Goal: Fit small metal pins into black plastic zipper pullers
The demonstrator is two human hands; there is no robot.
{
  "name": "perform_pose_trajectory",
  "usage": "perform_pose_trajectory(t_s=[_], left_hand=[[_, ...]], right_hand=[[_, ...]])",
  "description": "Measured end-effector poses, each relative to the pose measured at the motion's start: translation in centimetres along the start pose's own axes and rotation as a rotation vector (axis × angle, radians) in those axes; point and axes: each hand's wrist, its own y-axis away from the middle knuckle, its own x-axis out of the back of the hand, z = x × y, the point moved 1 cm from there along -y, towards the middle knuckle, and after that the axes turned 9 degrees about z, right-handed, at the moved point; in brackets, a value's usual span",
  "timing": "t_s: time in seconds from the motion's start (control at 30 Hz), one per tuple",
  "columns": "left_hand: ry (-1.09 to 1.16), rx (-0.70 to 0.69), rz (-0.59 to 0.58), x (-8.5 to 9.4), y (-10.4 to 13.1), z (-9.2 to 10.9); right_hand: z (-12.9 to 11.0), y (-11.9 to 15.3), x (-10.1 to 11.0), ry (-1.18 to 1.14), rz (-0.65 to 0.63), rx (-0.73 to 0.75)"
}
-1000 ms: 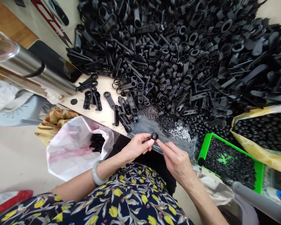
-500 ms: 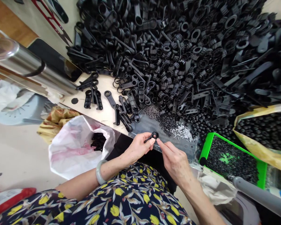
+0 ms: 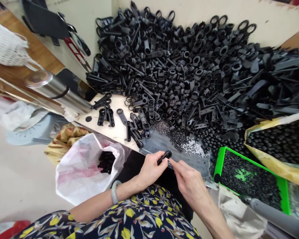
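My left hand (image 3: 151,170) is closed around a black plastic ring-ended lever (image 3: 164,157), its rounded end sticking out above the fingers. Close by on the right, my right hand (image 3: 189,175) has thumb and forefinger pinched together at the lever's end. Whatever lies in that pinch is too small or hidden to name. Both hands are above my lap, just before the front edge of a grey work plate (image 3: 161,146). Small white pins (image 3: 195,147) lie on the plate beside tiny black parts (image 3: 178,137).
A large heap of black plastic parts (image 3: 174,73) covers the table. Several levers (image 3: 134,129) lie at its left front. A white bag (image 3: 77,172) hangs open at left, near a steel flask (image 3: 59,89). At right are a green tray (image 3: 221,159) and a yellow sack (image 3: 259,149).
The view has tilted up, showing more of the wall behind the heap. In my left hand the lever has turned, so its ring opening no longer faces me. Both hands stay close together.
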Motion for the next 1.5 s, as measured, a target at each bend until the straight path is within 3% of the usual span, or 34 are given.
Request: perform_pose_trajectory(t_s=[0.1,0.17,0.23,0.33,0.43,0.5,0.63,0.73,0.87,1.03,1.1,1.2,1.27,1.33,1.4,1.5], left_hand=[[-0.046,0.004,0.088,1.8,0.5,1.4],[-0.089,-0.040,0.161,4.5,0.4,2.4],[-0.137,-0.115,0.341,8.5,-0.5,2.8],[-0.242,-0.139,0.641,14.6,-2.7,1.6],[-0.223,-0.079,0.657,18.5,-4.6,-1.0],[-0.311,-0.099,0.627,19.2,-5.3,-2.5],[-0.493,-0.208,0.636,17.9,-6.7,-4.0],[-0.584,-0.285,0.726,17.1,-7.8,-4.1],[-0.663,-0.363,0.792,17.3,-8.7,-4.0],[-0.651,-0.556,0.944,16.7,-6.7,-2.7],[-0.643,-0.710,0.880,15.4,-5.3,-2.0],[-0.725,-0.976,0.432,12.4,-4.2,-1.5],[-0.759,-1.035,0.129,10.6,-4.3,-1.6],[-0.746,-1.030,-0.084,9.4,-4.9,-1.7],[-0.719,-1.016,-0.204,8.8,-5.7,-1.7],[-0.710,-0.983,-0.214,8.6,-6.1,-1.2]], right_hand=[[-0.1,0.7,1.7,-0.139,0.099,-0.003],[0.3,0.1,2.5,-0.194,0.143,-0.060],[1.1,-1.6,2.7,-0.207,0.178,-0.129],[2.7,-5.2,1.4,-0.198,0.229,-0.078],[3.2,-8.2,-0.6,-0.073,0.236,0.020],[2.8,-9.3,-1.6,0.031,0.245,0.036],[1.5,-9.5,-2.5,0.079,0.272,0.087],[-0.1,-9.3,-3.5,0.010,0.241,0.143],[-3.2,-9.6,-5.9,-0.014,0.198,0.176],[-5.9,-10.1,-7.3,0.045,0.163,0.040],[-5.6,-9.7,-6.6,0.033,0.173,0.001],[-3.9,-7.9,-5.1,-0.002,0.219,0.003],[-2.4,-6.3,-4.3,-0.020,0.243,0.030],[-0.8,-4.9,-3.8,-0.028,0.235,0.056],[0.6,-4.1,-3.3,-0.038,0.220,0.054],[2.3,-3.9,-2.1,-0.041,0.267,0.001]])
